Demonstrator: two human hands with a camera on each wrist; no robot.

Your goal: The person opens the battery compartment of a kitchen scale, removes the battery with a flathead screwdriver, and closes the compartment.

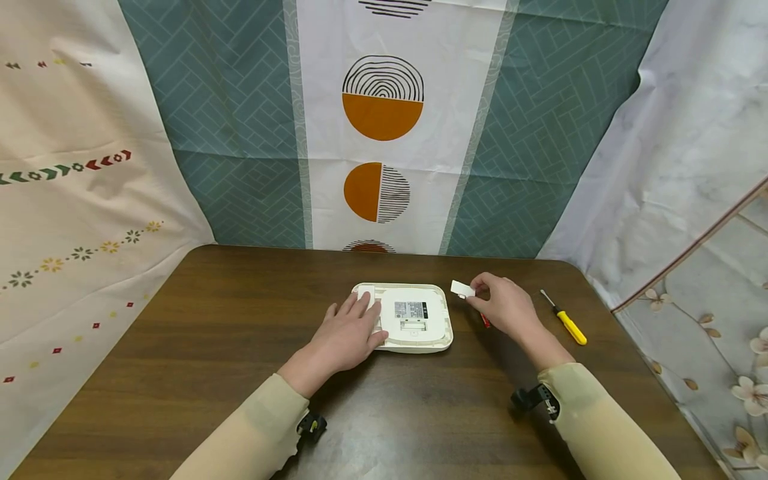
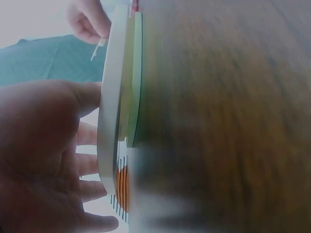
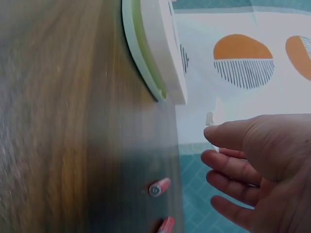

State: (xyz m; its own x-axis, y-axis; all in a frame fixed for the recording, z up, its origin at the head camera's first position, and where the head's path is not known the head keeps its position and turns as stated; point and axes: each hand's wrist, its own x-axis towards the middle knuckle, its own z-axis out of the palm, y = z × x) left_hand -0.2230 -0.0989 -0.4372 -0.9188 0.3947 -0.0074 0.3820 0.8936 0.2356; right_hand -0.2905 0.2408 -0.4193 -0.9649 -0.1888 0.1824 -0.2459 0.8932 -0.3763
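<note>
A white flat device (image 1: 435, 307), which looks like a kitchen scale turned face down, lies on the table. Its underside shows a printed label (image 1: 411, 310) and an uncovered small rectangular compartment (image 1: 414, 325). My left hand (image 1: 348, 333) rests on the device's left end, fingers spread and extended, over a white strip (image 1: 366, 291). To the right of the device, my right hand (image 1: 507, 307) pinches a small white cover (image 1: 462, 289) between thumb and fingers, above the table. Below that hand lie two red batteries (image 3: 160, 187), mostly hidden in the head view.
A screwdriver with a yellow handle (image 1: 570, 327) lies right of my right hand. The brown wooden table (image 1: 240, 320) ends at a patterned cloth (image 1: 384, 200) hung behind it. Cloths also hang at both sides.
</note>
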